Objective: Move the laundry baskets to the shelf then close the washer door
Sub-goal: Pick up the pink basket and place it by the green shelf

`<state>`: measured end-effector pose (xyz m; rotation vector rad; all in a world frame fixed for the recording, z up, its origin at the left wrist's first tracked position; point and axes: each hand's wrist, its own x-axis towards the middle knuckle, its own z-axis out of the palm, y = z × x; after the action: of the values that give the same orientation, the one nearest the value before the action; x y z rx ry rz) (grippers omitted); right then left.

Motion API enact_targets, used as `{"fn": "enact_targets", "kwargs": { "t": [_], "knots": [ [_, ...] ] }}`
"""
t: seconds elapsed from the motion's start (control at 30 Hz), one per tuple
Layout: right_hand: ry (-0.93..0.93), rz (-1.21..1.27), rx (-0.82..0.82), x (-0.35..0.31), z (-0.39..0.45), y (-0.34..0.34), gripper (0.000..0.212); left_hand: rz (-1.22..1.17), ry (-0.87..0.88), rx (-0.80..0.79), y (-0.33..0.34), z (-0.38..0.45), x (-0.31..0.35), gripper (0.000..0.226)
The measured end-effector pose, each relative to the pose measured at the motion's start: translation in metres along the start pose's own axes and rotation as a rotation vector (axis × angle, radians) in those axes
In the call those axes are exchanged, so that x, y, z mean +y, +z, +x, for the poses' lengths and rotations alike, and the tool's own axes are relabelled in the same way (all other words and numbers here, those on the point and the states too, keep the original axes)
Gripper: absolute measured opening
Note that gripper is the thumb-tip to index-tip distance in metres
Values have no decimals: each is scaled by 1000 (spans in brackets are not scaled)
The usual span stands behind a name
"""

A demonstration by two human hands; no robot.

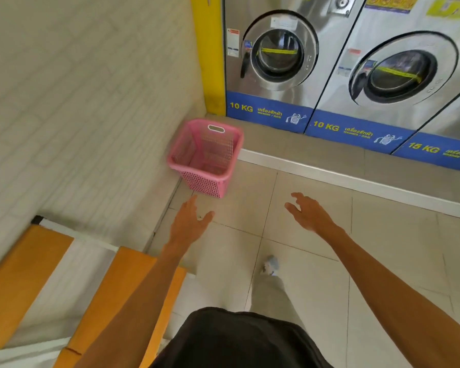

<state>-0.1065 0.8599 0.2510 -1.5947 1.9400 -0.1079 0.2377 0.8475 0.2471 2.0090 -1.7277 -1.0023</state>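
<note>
**Both hands reaching empty toward the pink basket in the floor corner**

Left hand (pixel 187 221) is stretching forward with fingers spread and nothing in it; right hand (pixel 307 212) is doing the same, fingers loosely curled, also empty. Neither is touching anything.

Pink laundry basket (pixel 205 158) is sitting just ahead of the left hand, in the corner of the tiled floor (pixel 316 261) where the wall (pixel 77 102) meets the raised step (pixel 316 168) under the washers. It looks empty and is standing tilted in this wide-angle view; one handle slot is showing on its far rim.

Risks, as I judge them:
- Basket is light, perforated plastic. A one-sided grab at the near rim is likely tipping it or pushing it against the wall.
- Tight corner: knuckles catching wall or step during the lift.
- A foot (pixel 270 265) is stepping forward; the step edge is a trip point.

Both washer doors (pixel 279 51) in view appear closed or nearly so; I cannot tell which one needs shutting. A yellow bench (pixel 32 264) is flanking the left side; no shelf is visible.
</note>
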Motion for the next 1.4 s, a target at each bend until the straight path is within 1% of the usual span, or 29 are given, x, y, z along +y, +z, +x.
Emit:
{"fn": "enact_targets", "kwargs": {
  "t": [0.17, 0.23, 0.37, 0.43, 0.47, 0.6, 0.67, 0.77, 0.83, 0.9, 0.97, 1.0, 1.1, 1.2, 1.27, 1.33, 1.4],
  "knots": [
    [-65, -51, -40, 0, 133, -62, 61, 77, -51, 89, 5, 99, 39, 81],
    [-101, -86, -76, -2, 185, -90, 61, 112, -106, 121, 8, 133, 56, 84],
    [-215, -159, -150, -10, 288, -137, 57, 175, -186, 159, 19, 191, 84, 87],
    [-260, -223, -216, -22, 330, -156, 55, 176, -279, 148, 22, 210, 94, 88],
    [-285, -253, -239, -30, 350, -163, 53, 157, -319, 176, 24, 218, 95, 88],
    [-361, -306, -275, -67, 430, -181, 51, 118, -472, 214, 29, 253, 93, 91],
    [-401, -333, -295, -84, 470, -181, 53, 91, -543, 245, 30, 271, 87, 91],
    [-440, -378, -353, -111, 527, -176, 49, 58, -631, 289, 32, 303, 82, 92],
    [-443, -448, -414, -124, 554, -174, 49, 49, -702, 261, 32, 323, 80, 94],
    [-476, -502, -481, -134, 580, -170, 57, 19, -755, 258, 37, 343, 80, 94],
    [-499, -567, -530, -141, 611, -166, 72, 3, -798, 225, 38, 366, 82, 95],
    [-519, -591, -561, -140, 630, -160, 73, -22, -819, 197, 38, 375, 83, 95],
    [-551, -681, -646, -156, 654, -151, 62, -69, -878, 185, 51, 397, 83, 96],
    [-610, -648, -724, -180, 673, -133, 61, -126, -947, 181, 59, 420, 85, 95],
    [-597, -579, -766, -192, 689, -115, 57, -165, -989, 205, 71, 438, 80, 95],
    [-589, -561, -772, -201, 719, -86, 54, -212, -1042, 237, 86, 460, 66, 97],
    [-564, -523, -740, -209, 747, -59, 58, -268, -1078, 249, 105, 485, 50, 101]
  ]
}}
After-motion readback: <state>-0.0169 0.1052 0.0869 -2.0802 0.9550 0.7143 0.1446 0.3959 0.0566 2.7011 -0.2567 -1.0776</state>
